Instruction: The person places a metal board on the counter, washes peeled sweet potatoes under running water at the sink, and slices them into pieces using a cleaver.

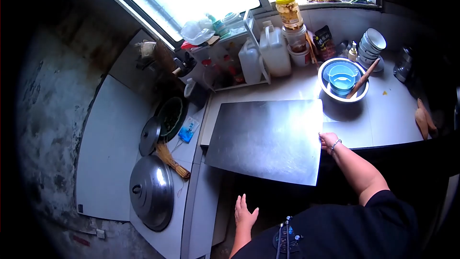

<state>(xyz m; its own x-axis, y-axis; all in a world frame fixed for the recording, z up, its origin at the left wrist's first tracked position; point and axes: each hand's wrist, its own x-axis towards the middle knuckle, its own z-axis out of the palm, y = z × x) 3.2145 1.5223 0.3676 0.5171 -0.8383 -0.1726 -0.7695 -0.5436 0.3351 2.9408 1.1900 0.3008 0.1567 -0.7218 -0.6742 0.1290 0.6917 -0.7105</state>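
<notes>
A large flat metal board point(268, 139) lies over the counter, its near part jutting out past the front edge. My right hand point(328, 140), with a bracelet at the wrist, is closed on the board's right edge. Below the board's near left side, my left hand point(245, 214) hangs in the air with its fingers apart, touching nothing. Beyond the right hand stands a white-rimmed basin point(325, 86) holding a blue bowl point(343, 77) and a wooden rolling pin point(368, 76).
At left, a big metal lid point(151, 193), a bundled straw brush point(171, 159) and a dark wok point(171, 116) sit on the stove counter. Plastic jugs point(274, 50), a yellow-lidded jar point(289, 13) and stacked bowls point(372, 43) line the back. Light brown, elongated objects point(421, 121) lie far right.
</notes>
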